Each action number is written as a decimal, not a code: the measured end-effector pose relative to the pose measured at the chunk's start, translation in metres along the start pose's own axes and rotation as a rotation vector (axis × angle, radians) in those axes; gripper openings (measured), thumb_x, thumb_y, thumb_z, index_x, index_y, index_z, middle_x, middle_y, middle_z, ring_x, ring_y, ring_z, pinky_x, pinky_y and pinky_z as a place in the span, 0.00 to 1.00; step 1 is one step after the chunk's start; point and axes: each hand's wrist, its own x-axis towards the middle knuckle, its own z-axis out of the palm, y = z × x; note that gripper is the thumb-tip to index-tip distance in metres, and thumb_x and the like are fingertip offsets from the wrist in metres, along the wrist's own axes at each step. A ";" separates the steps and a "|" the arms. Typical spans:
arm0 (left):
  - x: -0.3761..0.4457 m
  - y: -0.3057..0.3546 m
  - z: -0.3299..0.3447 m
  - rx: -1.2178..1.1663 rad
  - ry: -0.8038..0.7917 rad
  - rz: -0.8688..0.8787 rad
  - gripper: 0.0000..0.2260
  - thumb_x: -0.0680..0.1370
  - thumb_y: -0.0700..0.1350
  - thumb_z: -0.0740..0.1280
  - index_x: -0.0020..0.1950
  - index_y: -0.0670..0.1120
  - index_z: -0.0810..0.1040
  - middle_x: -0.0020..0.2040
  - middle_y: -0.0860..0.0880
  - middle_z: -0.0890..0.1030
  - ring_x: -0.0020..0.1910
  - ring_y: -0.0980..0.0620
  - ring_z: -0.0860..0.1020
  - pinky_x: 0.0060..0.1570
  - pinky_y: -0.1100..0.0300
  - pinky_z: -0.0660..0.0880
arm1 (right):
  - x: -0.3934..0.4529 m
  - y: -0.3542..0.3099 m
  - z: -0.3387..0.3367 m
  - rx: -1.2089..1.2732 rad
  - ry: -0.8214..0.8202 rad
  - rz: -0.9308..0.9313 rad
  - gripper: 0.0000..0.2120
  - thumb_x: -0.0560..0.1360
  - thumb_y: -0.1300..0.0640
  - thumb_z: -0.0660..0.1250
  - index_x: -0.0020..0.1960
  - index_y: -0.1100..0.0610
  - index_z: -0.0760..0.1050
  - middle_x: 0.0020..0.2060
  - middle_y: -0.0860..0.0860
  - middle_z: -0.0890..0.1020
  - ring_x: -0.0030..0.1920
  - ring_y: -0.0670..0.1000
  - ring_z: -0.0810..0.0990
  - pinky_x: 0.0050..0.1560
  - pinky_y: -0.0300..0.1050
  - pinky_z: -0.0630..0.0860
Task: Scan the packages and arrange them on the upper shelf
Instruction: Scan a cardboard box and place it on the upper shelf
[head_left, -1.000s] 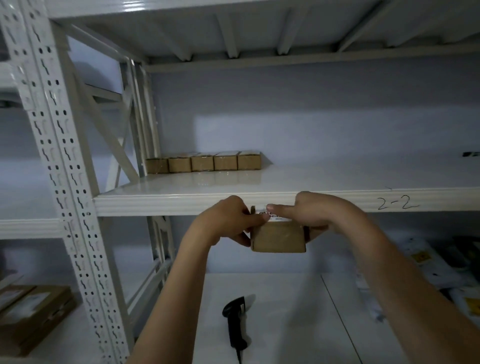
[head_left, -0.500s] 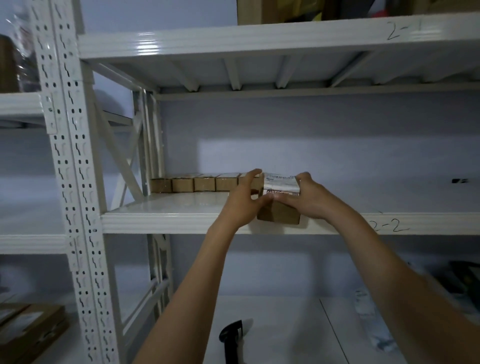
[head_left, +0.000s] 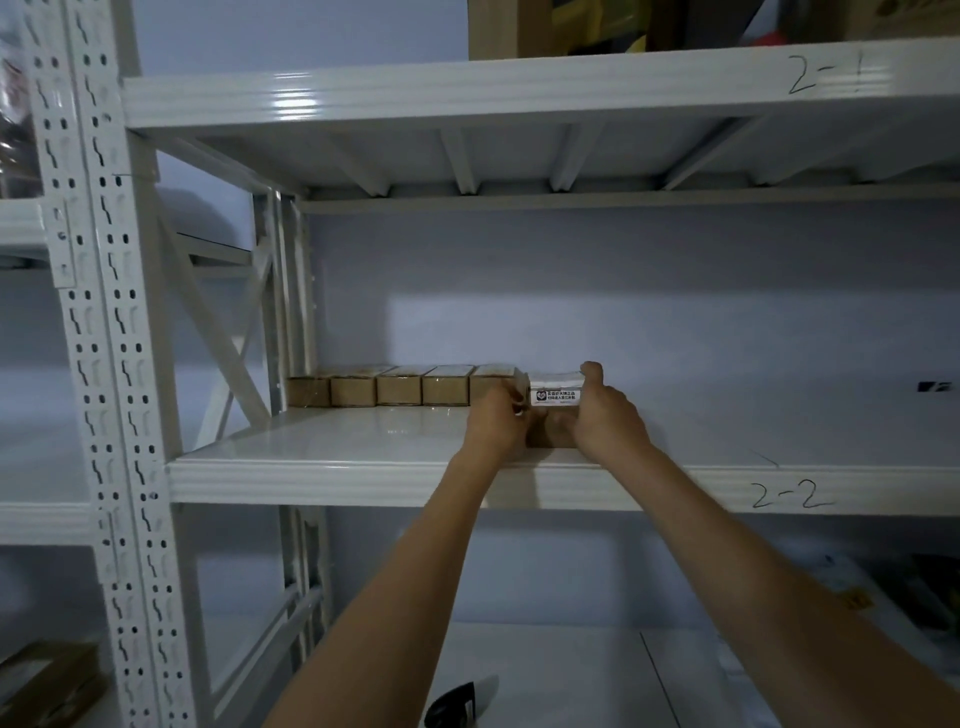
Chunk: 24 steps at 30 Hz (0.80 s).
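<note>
Package (head_left: 557, 397) now up on the shelf (head_left: 332, 470) marked 2-2, no longer below its front edge, near the right end of the row of boxes (head_left: 400, 385) at the back. Held between left hand (head_left: 493, 418) and right hand (head_left: 605, 415), both grips closed on its sides. Probably needs only sliding back into line.

You are working against a shelf (head_left: 322, 447) of painted metal, white and glossy enough to catch highlights along its ribbed front edge. The perforated upright (head_left: 98, 364) has the same smooth white enamel. The package (head_left: 556, 410) between your hands is matt brown cardboard, topped with a white paper label that looks slightly glossy. The row of boxes (head_left: 400, 387) behind it is the same dull, faintly rough cardboard. Low down, the scanner (head_left: 452, 706) appears to be dark plastic, though little of it shows.
</note>
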 end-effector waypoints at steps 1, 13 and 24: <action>0.006 -0.002 0.001 0.030 -0.038 -0.006 0.17 0.75 0.47 0.72 0.60 0.41 0.75 0.56 0.44 0.82 0.57 0.46 0.79 0.57 0.54 0.75 | 0.007 0.002 0.003 -0.014 0.003 -0.005 0.29 0.77 0.55 0.69 0.71 0.56 0.57 0.54 0.59 0.79 0.51 0.61 0.80 0.50 0.53 0.79; 0.064 -0.007 0.000 0.622 -0.047 0.341 0.26 0.76 0.33 0.60 0.72 0.51 0.70 0.66 0.46 0.74 0.64 0.44 0.71 0.58 0.48 0.74 | 0.084 0.004 0.006 -0.325 -0.223 -0.013 0.21 0.78 0.56 0.65 0.71 0.52 0.71 0.59 0.57 0.74 0.57 0.59 0.78 0.50 0.48 0.74; 0.116 -0.013 0.007 0.696 -0.258 0.179 0.35 0.75 0.33 0.62 0.78 0.54 0.55 0.69 0.44 0.69 0.73 0.44 0.60 0.71 0.36 0.53 | 0.135 0.001 0.033 -0.343 -0.283 0.167 0.21 0.77 0.59 0.63 0.70 0.54 0.72 0.64 0.56 0.77 0.63 0.59 0.77 0.64 0.56 0.75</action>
